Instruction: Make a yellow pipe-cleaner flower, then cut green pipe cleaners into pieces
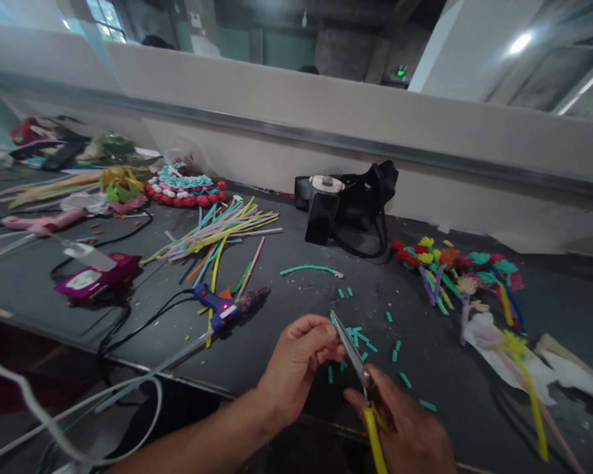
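- Left hand (306,349) pinches a green strip (333,316) at the scissors' tip, probably to steady it
- Right hand (415,424) grips the scissors (353,356) by the handles, blades towards 11 o'clock, likely to meet that pinch
- Green pieces (370,347) scatter on the worktop (291,296), mostly 3 o'clock from the left hand, where cuttings would drop
- Glue gun (222,313) rests at 10 o'clock, seemingly for easy reach

A dark counter (568,289) meets a pale partition (252,85) with a grey rail (257,129). Beyond stand a window (107,21) at upper left, a lit green sign (400,70), a white pillar (469,49) and a bright lamp (520,43).
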`<state>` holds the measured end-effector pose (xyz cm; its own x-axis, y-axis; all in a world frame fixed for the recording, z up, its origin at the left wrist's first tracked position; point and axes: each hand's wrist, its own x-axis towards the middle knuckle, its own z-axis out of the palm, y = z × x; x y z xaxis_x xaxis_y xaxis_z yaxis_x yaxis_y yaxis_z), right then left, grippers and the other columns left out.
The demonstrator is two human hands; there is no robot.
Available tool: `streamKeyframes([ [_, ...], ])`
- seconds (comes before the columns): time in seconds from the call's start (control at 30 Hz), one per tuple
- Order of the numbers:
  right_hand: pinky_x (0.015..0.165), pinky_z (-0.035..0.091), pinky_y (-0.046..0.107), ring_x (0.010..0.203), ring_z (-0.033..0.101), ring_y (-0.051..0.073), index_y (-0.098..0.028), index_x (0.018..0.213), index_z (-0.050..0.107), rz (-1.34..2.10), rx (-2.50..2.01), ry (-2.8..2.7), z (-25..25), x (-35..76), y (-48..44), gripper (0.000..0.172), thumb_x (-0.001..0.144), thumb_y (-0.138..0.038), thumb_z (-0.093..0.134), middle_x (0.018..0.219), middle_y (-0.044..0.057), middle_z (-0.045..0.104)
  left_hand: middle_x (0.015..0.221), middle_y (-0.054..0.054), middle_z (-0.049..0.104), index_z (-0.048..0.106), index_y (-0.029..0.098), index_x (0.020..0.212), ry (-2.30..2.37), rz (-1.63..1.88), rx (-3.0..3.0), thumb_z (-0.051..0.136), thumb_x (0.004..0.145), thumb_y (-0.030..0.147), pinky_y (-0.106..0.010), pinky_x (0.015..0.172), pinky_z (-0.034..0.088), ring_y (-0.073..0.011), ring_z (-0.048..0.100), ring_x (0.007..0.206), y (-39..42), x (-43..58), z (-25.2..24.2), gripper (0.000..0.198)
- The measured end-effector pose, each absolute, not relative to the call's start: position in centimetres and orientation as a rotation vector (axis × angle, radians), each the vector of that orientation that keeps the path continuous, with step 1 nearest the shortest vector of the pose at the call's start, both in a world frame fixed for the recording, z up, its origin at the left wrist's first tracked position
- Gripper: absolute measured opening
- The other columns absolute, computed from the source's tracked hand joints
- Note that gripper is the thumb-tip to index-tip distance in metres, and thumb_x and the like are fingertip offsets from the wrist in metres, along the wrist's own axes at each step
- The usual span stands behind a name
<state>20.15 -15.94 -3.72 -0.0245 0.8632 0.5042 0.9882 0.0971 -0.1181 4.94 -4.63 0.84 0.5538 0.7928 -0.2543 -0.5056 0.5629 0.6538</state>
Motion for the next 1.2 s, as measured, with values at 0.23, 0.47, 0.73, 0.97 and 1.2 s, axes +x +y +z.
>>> streamKeyframes([
  [0.23,0.055,0.055,0.018,0.064,0.072,0.015,-0.018,0.102,0.066,-0.226,-1.857,-1.78,-2.9,19.6,-16.0,0.037,0.088,-0.05,0.055,0.08,0.003,0.076,0.065,-0.001,0.061,0.063,0.013,0.074,0.602,0.812,0.552,0.07,0.071,0.019,-0.023,0.063,0.046,-0.0108,0.058,0.06,-4.5,5.0,1.1,0.01],
  [0.47,0.053,0.054,0.021,0.056,0.07,0.016,-0.019,0.092,0.065,-0.095,-1.848,-1.431,-0.8,19.2,-14.7,0.041,0.083,-0.058,0.053,0.074,0.004,0.074,0.059,0.0,0.056,0.062,0.011,0.065,0.581,0.667,0.667,0.064,0.066,0.014,-0.02,0.054,0.041,-0.0083,0.054,0.05,-5.0,4.9,1.4,0.004],
  [0.73,0.065,0.056,0.024,0.07,0.07,0.016,-0.021,0.109,0.059,0.234,-1.831,-1.223,0.5,19.6,-14.6,0.039,0.08,-0.047,0.06,0.084,0.002,0.072,0.057,0.0,0.056,0.064,0.011,0.062,0.561,0.394,0.728,0.065,0.062,0.016,-0.021,0.05,0.042,-0.0082,0.049,0.047,-5.9,5.3,0.4,0.005],
  [0.97,0.061,0.055,0.023,0.065,0.069,0.015,-0.02,0.105,0.058,0.282,-1.821,-1.246,0.2,19.6,-14.6,0.033,0.08,-0.041,0.06,0.082,0.002,0.07,0.059,0.001,0.055,0.063,0.014,0.065,0.58,0.388,0.789,0.068,0.065,0.023,-0.021,0.053,0.041,-0.0085,0.049,0.05,-6.3,5.4,0.1,0.011],
  [1.2,0.057,0.053,0.022,0.06,0.068,0.015,-0.021,0.102,0.06,0.104,-1.865,-1.24,0.9,18.9,-14.2,0.032,0.08,-0.043,0.06,0.075,0.0,0.069,0.065,-0.001,0.057,0.067,0.015,0.068,0.687,0.684,1.346,0.07,0.069,0.025,-0.022,0.059,0.036,-0.0112,0.047,0.062,-6.7,5.4,0.4,0.011],
])
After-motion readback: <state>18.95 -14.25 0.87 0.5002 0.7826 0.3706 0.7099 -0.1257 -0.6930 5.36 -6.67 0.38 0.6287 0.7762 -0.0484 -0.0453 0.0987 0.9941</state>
